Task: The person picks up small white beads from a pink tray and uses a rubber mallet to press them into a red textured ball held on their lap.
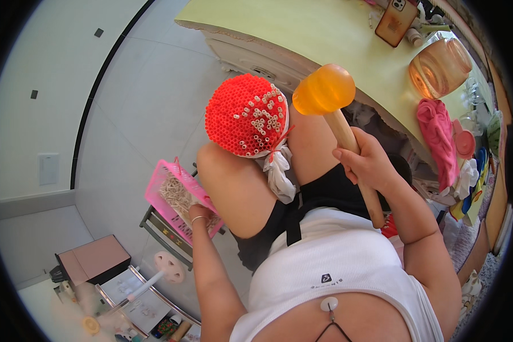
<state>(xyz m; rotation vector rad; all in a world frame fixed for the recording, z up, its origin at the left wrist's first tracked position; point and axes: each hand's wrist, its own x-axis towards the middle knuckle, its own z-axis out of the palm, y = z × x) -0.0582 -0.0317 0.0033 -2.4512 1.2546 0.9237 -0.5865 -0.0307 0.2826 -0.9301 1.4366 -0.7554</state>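
My right hand (371,159) is closed round the wooden handle of a mallet (324,91) with a translucent orange head, held up above my thigh. Between my knees stands a round bundle of red tubes (233,117), seen from its open ends. Pale short sticks (262,122) poke out of several tubes, mostly on the right side. A white cloth or bag (279,174) wraps the bundle and is gathered with red string. At the left, my left hand (201,214) reaches into a pink plastic basket (161,176) of loose pale sticks (179,199); its fingers are too hidden to judge.
The basket sits on a dark stool (162,231) beside my left knee. A yellow-green table (302,34) at the right bears a phone (397,21), a large amber jar (439,68) and a pink cloth (437,137). At lower left are a pinkish box (94,257) and a white trolley (145,310).
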